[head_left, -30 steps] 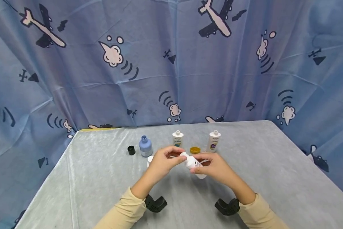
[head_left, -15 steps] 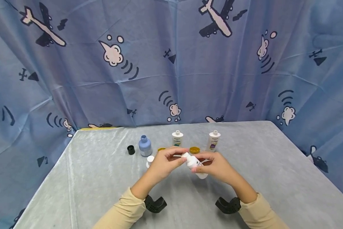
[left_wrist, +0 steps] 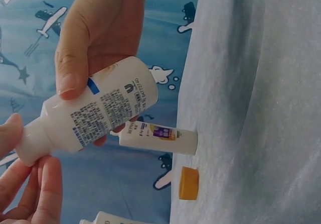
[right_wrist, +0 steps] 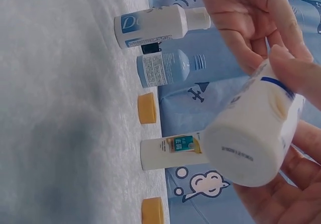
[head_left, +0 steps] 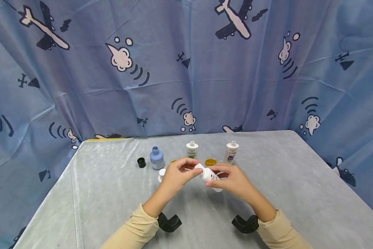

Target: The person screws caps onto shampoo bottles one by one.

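A white bottle [head_left: 210, 176] with printed text and a blue stripe is held tilted above the table, its cap end up and to the left. My right hand [head_left: 234, 181] grips its body between thumb and fingers. The thumb and fingers of my left hand [head_left: 177, 174] pinch the white cap [left_wrist: 35, 141], which sits against the bottle's shoulder in the left wrist view. From the right wrist view I see the bottle's round base [right_wrist: 241, 153]. Part of the label is hidden under the right hand.
Behind the hands stand two uncapped white bottles [head_left: 192, 149] [head_left: 231, 151] and an uncapped blue bottle [head_left: 156, 159]. Yellow caps [right_wrist: 147, 108] [right_wrist: 152, 211] and a black cap [head_left: 141, 162] lie near them. A white-capped bottle [right_wrist: 155, 25] stands beside the left hand.
Both hands keep their hold on the white bottle and its cap. Bottle and hands have shifted slightly right, then slightly back left; the standing bottles stay in place.
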Demonstrator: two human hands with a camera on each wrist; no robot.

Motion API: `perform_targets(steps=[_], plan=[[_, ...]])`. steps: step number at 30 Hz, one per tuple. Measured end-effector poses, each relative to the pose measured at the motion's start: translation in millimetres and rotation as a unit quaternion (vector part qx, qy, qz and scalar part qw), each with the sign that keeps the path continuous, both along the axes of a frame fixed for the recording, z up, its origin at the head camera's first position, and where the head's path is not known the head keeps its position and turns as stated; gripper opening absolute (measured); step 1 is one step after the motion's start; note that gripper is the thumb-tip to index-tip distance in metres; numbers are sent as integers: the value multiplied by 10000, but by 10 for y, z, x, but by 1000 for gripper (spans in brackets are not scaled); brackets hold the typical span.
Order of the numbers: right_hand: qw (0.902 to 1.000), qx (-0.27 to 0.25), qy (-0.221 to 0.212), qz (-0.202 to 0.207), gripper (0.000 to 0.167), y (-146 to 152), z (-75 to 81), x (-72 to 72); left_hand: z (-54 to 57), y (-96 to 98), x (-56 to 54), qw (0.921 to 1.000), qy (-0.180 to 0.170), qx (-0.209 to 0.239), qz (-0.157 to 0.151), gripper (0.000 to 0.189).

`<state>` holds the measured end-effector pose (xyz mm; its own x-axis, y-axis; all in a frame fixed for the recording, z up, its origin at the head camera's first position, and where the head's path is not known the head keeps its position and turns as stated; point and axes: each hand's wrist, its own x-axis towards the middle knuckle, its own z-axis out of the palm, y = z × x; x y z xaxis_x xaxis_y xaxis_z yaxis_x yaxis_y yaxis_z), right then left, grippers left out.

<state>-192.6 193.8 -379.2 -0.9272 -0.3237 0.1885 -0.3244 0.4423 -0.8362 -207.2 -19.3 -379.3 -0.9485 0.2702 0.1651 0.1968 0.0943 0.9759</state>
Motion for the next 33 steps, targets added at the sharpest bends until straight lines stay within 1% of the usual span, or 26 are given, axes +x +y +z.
perform_targets(steps=[3, 6, 15, 21, 25, 29, 33], plan=[[10000, 7, 53, -30, 41, -15, -5, 9, -7, -5, 12, 10000, 37, 52, 10, 24], [10000, -20, 72, -42, 40, -21, -5, 16, -8, -14, 16, 9998, 122, 106, -66, 25], [10000, -76, 49, 18, 39, 2, 11, 27, -9, -37, 23, 9973, 353, 328, -552, 32], [9994, -217, -104, 233, 38, 45, 32, 17, -7, -34, 12, 9951, 450, 445, -760, 35], [9984, -301, -244, 406, 40, 72, 10, 19, -21, -44, 19, 9946, 440, 398, -854, 34], [9985, -311, -204, 407, 41, 80, 6, 8, -21, -38, 15, 9956, 371, 320, -795, 33], [9990, -295, -164, 278, 41, 65, 17, -6, 3, -26, 19, 9980, 177, 293, -526, 32]])
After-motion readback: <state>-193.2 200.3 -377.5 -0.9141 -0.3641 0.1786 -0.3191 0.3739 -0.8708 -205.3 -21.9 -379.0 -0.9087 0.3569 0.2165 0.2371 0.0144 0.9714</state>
